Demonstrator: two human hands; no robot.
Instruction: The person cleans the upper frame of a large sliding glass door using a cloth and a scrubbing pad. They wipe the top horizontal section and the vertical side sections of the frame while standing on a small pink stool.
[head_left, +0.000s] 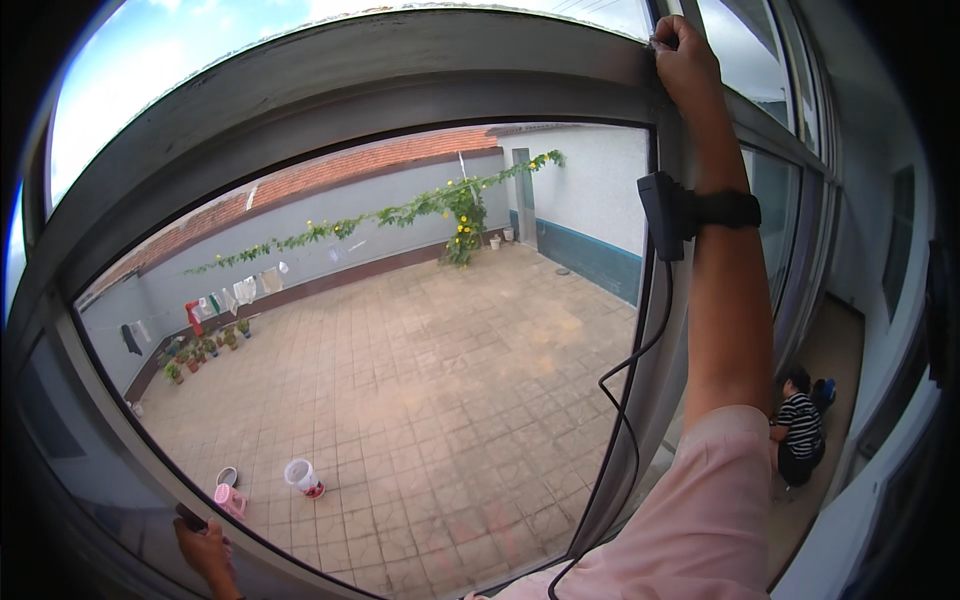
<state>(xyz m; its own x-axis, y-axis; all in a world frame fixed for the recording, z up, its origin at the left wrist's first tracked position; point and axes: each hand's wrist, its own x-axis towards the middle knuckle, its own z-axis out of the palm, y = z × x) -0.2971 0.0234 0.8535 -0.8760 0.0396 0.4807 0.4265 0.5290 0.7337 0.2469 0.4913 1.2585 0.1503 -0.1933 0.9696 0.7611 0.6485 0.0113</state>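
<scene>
My right hand (686, 60) is raised to the upper right corner of the window frame (420, 82), its fingers curled against the upright post. Whether a small thing is pinched between the fingertips cannot be made out. Down at the lower left, my left hand (202, 551) grips a dark, short object (192, 517) beside the lower frame rail; its exact kind is unclear. Between the hands lies a large window pane (450, 360). A black device (664, 217) is strapped to my right forearm, and its cable (630, 427) hangs down along the frame.
Right of my arm, a person in a striped top (799, 427) crouches on the corridor floor. Beyond the glass is a paved courtyard (405, 375) with a white bucket (304, 478), a pink stool (230, 500), potted plants (202, 349), hanging laundry (244, 290) and a flowering vine (465, 217).
</scene>
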